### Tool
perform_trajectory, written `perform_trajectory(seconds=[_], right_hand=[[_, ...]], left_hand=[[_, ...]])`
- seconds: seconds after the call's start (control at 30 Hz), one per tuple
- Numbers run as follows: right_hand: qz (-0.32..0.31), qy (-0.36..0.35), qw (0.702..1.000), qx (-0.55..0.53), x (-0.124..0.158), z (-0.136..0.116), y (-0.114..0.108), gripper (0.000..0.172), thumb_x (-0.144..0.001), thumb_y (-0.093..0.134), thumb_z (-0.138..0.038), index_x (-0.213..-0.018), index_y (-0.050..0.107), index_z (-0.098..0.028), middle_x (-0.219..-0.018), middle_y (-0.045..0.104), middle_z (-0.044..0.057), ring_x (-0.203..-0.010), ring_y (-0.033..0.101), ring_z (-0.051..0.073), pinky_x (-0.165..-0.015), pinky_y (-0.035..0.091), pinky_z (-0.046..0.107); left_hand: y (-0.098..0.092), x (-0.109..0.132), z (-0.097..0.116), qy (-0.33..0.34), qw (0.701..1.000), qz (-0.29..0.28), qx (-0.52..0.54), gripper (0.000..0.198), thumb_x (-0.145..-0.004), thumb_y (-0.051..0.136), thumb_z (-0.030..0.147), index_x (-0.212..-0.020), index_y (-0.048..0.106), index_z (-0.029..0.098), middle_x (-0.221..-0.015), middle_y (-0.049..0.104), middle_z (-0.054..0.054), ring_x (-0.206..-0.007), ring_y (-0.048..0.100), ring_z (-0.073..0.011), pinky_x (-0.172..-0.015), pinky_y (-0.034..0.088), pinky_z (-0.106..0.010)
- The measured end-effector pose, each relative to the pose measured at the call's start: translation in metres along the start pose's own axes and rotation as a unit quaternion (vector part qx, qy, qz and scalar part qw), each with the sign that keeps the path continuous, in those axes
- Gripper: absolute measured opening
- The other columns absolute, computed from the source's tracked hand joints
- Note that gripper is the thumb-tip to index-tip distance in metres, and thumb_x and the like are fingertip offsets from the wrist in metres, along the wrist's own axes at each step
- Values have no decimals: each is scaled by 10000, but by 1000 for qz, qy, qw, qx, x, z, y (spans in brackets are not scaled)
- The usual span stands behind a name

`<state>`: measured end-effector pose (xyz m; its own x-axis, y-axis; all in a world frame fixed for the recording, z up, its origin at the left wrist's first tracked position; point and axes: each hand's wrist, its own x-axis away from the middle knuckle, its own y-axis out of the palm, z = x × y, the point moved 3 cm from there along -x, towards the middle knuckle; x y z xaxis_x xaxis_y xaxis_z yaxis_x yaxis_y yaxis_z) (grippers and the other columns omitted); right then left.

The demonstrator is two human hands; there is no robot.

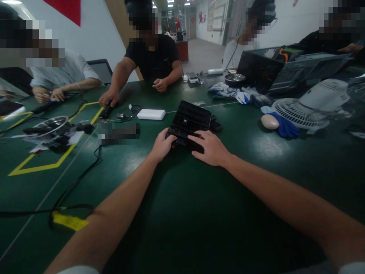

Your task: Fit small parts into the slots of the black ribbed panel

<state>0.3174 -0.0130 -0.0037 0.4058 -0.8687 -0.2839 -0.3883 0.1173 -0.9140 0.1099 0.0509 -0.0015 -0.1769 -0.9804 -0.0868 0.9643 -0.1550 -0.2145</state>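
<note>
A black ribbed plastic part (pixel 190 116) is tilted up above the green table (pixel 176 213), near the middle of the view. My left hand (pixel 163 146) grips its near left corner, thumb on top, the other fingers mostly hidden. My right hand (pixel 210 147) lies at its near right edge, with the fingers spread over a black piece there. More black pieces stick out behind the part on the right. A white power bank (pixel 151 114) lies just beyond my left hand.
Cables and a metal bowl (pixel 54 125) are at the left. A person across the table reaches to a black object (pixel 105 111). At the right are a fan grille (pixel 299 113), blue glove (pixel 286 125) and black case (pixel 258 70).
</note>
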Motion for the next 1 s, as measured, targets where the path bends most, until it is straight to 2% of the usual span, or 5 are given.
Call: perform_trajectory(seconds=[0.27,0.67,0.9,1.0], right_hand=[[-7,-8,1000,-21,0,8,1,632,-947,578,-503,-1537,477,-301,-1540,487,118,-1333,488,338,-1041,490,594],[-19,-12,1000,-21,0,5,-5,628,-954,577,-466,-1542,481,-267,-1559,471,144,-1342,488,344,-1029,502,581],[-14,-24,999,-40,6,1,-7,589,-951,608,-477,-1484,555,-232,-1537,501,154,-1273,541,312,-992,532,533],[-16,-49,997,-59,13,-7,-9,572,-952,621,-474,-1465,578,-225,-1536,507,168,-1234,576,297,-964,553,506]], left_hand=[[0,-3,1,-17,999,15,-25,217,-693,613,302,-889,602,208,-767,578,9,-598,542,-145,-507,455,-256],[0,-6,0,-18,1000,17,-17,226,-680,633,291,-889,625,206,-761,597,12,-604,556,-144,-499,466,-243],[-2,-7,-3,-31,999,23,31,223,-649,672,287,-851,647,196,-745,601,14,-604,549,-150,-520,457,-258],[-7,-4,-8,-37,995,39,89,280,-613,739,267,-871,682,175,-766,641,4,-667,586,-160,-603,483,-263]])
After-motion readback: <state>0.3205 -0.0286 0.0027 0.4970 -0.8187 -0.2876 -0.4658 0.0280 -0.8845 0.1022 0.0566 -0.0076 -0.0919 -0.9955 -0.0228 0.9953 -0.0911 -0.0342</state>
